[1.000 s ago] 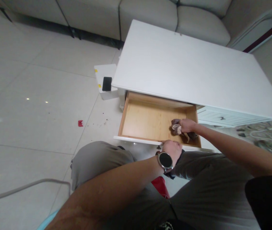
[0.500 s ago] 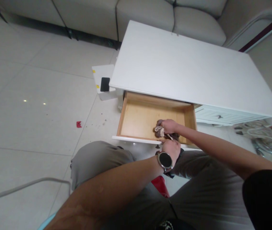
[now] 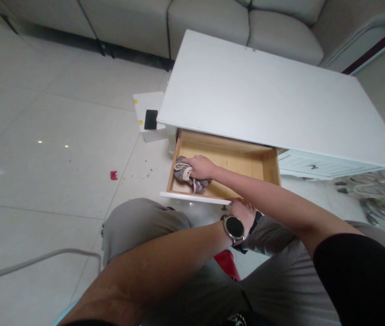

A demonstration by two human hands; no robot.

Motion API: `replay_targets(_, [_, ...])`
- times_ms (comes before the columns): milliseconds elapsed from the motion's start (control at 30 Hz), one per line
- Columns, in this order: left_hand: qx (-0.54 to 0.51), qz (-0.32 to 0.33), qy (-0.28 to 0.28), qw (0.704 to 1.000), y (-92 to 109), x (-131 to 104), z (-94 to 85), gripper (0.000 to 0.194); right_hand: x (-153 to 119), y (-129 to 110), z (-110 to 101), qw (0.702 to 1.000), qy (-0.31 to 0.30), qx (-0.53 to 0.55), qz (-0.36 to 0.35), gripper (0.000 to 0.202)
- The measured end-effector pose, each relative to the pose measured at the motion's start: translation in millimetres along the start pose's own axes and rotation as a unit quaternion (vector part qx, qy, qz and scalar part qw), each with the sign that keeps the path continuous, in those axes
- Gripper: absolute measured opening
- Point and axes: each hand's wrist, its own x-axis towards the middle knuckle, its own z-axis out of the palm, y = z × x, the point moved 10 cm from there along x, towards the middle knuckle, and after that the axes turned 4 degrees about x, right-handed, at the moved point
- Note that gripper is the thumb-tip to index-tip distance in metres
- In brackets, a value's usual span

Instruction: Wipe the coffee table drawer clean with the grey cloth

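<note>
A wooden drawer [image 3: 236, 158] stands pulled out from a white coffee table [image 3: 267, 95]. Inside it, at the left end, my right hand [image 3: 202, 167] is closed on a bunched brown-and-cream cloth [image 3: 182, 171] that touches the drawer bottom. My left hand [image 3: 244, 213], with a round black watch [image 3: 234, 227] at its wrist, grips the top edge of the white drawer front [image 3: 195, 198]. A dark knob [image 3: 224, 208] shows just left of that hand. The left fingertips curl over the edge and are partly covered by my right forearm.
A white box [image 3: 154, 134] with a black phone-like object [image 3: 150, 119] on it stands beside the table's left end. A red scrap [image 3: 113, 175] lies on the tiled floor. Behind the table is a grey sofa [image 3: 209, 27]. Coiled hoses or cables [image 3: 365, 185] lie at the right.
My right hand has slid the cloth from the drawer's front middle to its left end. My left hand keeps its grip on the drawer front.
</note>
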Motion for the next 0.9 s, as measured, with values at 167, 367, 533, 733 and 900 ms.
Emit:
replay_targets(167, [-0.018, -0.014, -0.006, 1.0, -2, -1, 2.1, 0.048, -21, -7, -36, 0.999, 0.033, 0.003, -0.032, 0.052])
replay_targets(367, [-0.058, 0.003, 0.037, 0.998, -2, -4, -2.9, 0.056, -24, -60, 6, 0.981, -0.081, 0.045, -0.17, 0.062])
replay_targets(533, [-0.035, -0.003, 0.03, 0.999, -1, 0, -1.3, 0.049, -18, -75, 14, 0.962, -0.12, 0.021, -0.242, 0.039])
replay_targets(733, [-0.02, 0.015, 0.047, 0.999, -1, 3, 6.7, 0.052, -51, -47, 18, 0.949, -0.189, -0.037, -0.251, 0.028])
replay_targets(900, [0.01, 0.124, 0.108, 0.986, 26, 1, 22.2, 0.058, -101, -11, 21, 0.941, -0.231, -0.038, -0.245, 0.015])
